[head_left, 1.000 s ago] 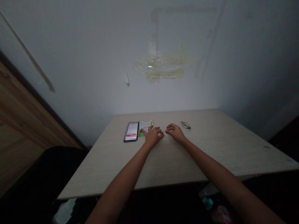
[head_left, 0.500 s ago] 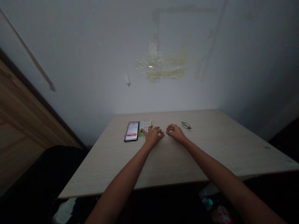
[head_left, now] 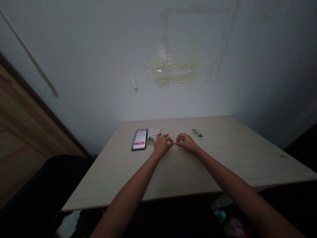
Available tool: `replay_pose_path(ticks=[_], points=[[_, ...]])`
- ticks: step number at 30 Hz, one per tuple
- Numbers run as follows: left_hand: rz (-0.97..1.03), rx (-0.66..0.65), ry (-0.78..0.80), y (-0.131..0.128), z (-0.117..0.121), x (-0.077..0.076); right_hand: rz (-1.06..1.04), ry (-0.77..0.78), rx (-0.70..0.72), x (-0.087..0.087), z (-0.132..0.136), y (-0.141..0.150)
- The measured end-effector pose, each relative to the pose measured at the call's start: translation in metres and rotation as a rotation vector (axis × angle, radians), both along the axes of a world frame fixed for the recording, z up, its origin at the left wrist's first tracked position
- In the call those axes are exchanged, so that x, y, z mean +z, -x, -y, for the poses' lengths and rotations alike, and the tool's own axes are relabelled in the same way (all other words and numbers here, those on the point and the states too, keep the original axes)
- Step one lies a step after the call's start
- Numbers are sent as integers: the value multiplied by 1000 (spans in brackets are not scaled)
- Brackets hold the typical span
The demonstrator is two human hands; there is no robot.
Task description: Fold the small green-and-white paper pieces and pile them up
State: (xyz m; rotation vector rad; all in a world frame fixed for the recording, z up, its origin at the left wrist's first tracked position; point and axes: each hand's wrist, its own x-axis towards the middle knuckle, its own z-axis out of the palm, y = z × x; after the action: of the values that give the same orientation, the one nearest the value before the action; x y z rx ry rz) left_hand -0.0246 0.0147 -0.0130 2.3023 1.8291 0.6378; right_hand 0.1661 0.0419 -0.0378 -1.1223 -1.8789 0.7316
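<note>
Over the middle of the table, my left hand (head_left: 161, 144) and my right hand (head_left: 185, 142) face each other, fingertips almost meeting. A small pale piece (head_left: 174, 141) lies between them, too small to name. My left thumb and forefinger pinch at its left side, while the other fingers spread toward a printed leaflet (head_left: 155, 132). My right thumb and fingers close on its right side. Left of the leaflet lies a phone (head_left: 139, 140) with its screen lit. A small folded colourful packet (head_left: 197, 133) rests beyond my right hand.
The pale wooden table (head_left: 198, 172) meets a grey wall (head_left: 104, 66) bearing peeling clear tape (head_left: 173, 71). A dark chair-like shape (head_left: 49, 185) stands at the left. Below the front edge, a bag with a pink pattern (head_left: 237, 226) shows at the right.
My right hand has moved slightly left and down, its fingertips closer to the pale piece and my left hand. The left hand stays nearly in place.
</note>
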Motion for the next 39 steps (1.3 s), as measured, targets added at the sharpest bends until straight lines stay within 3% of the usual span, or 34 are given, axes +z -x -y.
replay_pose_path(ticks=[18, 22, 39], points=[[2, 11, -26, 0, -1, -4, -156, 144, 67, 2, 7, -2], [-1, -3, -28, 0, 0, -3, -219, 100, -33, 0, 5, -5], [12, -28, 9, 0, -4, -1, -23, -64, -175, 1, -4, 2]])
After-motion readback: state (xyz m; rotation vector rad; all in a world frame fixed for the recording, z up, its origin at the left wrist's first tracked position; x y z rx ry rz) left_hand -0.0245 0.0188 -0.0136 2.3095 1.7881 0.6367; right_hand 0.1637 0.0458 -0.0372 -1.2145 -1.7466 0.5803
